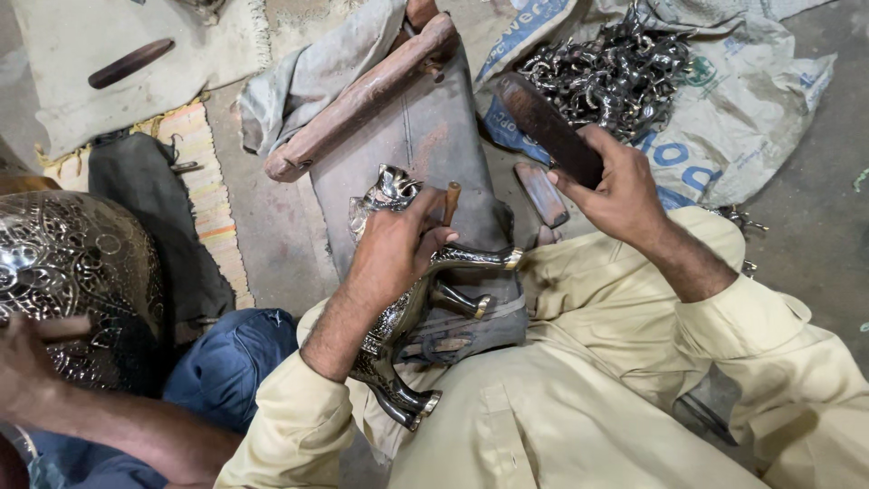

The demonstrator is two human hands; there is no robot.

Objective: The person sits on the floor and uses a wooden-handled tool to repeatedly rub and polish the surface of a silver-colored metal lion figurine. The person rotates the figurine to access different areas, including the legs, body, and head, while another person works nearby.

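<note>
Silvery metal animal figurine and a small chisel sit pinched in left-hand fingers; right hand fingers wrap a wooden mallet.

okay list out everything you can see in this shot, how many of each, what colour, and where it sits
metal animal figure: one, silver with brass-tipped legs, centre, lying on the grey block
small tool: one, brown handle, held upright over the figure
flat wooden mallet: one, dark brown, raised at upper right
grey work block: one, centre, with a wooden beam across its top
pile of small metal parts: many, silver, top right on a pale sack
engraved metal vessel: one, silver, far left
striped mat: one, left of centre
another person's arm: one, bottom left, beside blue trousers
left hand: on the figure, fingers around the small tool
right hand: gripping the mallet
</note>
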